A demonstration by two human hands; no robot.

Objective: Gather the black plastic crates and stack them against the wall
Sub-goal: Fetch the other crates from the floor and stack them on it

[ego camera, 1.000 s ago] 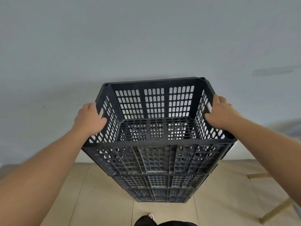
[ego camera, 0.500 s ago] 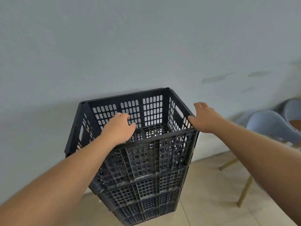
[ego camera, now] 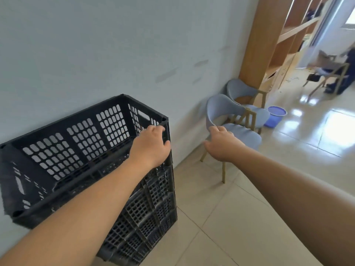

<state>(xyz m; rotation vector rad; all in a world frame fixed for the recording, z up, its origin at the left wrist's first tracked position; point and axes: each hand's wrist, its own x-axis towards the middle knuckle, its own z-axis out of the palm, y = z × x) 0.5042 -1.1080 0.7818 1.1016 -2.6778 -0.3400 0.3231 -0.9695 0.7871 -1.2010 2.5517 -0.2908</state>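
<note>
Several black plastic crates (ego camera: 146, 204) stand stacked on the tiled floor (ego camera: 240, 217) with the far side against the wall (ego camera: 96, 45). A second ago we gripped both short sides of the top crate (ego camera: 67, 146); now our left hand (ego camera: 151, 145) rests lightly curled on its near right corner, while our right hand (ego camera: 221, 144), fingers loosely apart and empty, has swung clear toward the grey chairs (ego camera: 232, 121). We judge this crate placed, and our view has turned right, probably toward further crates.

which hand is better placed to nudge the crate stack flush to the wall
Left. The left hand already rests on the top crate at its near right corner, while the right hand hangs open in the air, clear of it.
</note>
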